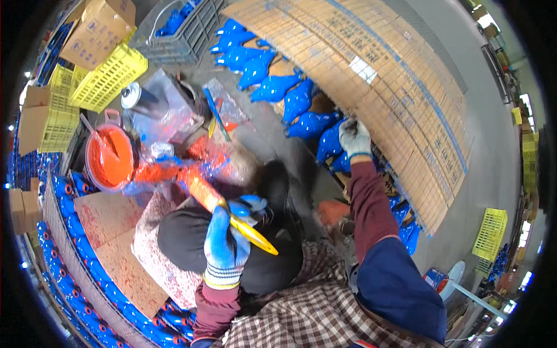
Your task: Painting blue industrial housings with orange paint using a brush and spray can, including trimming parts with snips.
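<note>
Wearing a checked apron (307, 307), you hold a yellow-handled paintbrush (203, 191) in your closed left hand (226, 246), its far end coated orange. Beyond it, to the left, stands a tub (87, 162) of orange paint (111, 168). Your gloved right hand (355, 139) is at a cardboard sheet's (400, 104) edge, beside glossy blue castings (299, 101); I cannot tell whether it grips anything. Dark printed characters, a blue stripe and a white label (364, 69) mark the sheet. Farther off, a printed carton (96, 35) rests on a yellow crate (110, 75).
</note>
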The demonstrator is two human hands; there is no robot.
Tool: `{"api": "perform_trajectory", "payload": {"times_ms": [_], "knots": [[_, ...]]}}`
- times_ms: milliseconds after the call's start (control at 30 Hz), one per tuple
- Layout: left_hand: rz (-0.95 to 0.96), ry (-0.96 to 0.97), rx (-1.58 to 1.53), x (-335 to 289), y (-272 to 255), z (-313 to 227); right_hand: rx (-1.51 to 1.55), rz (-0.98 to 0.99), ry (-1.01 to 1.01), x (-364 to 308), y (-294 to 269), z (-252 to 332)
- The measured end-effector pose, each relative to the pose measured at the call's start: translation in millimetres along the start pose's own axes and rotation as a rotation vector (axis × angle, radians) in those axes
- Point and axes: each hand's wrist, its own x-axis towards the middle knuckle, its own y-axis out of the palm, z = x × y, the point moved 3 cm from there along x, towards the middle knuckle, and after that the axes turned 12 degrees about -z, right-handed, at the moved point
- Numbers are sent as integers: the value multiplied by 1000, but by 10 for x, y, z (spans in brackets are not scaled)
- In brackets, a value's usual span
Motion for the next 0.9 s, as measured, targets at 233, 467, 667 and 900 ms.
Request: {"api": "perform_trajectory", "payload": {"times_ms": [233, 467, 667, 900], "knots": [[12, -77, -72, -9, 39, -86, -67, -206, -78, -802, 106, 85], [153, 27, 210, 131, 287, -845, -824, 50, -887, -3377, -217, 389], [232, 96, 288, 719, -142, -1234, -1573, -361, -1077, -4987, -1985, -43], [22, -98, 410, 1337, -1037, -721, -2276, -667, -939, -6149, -3552, -301]]}}
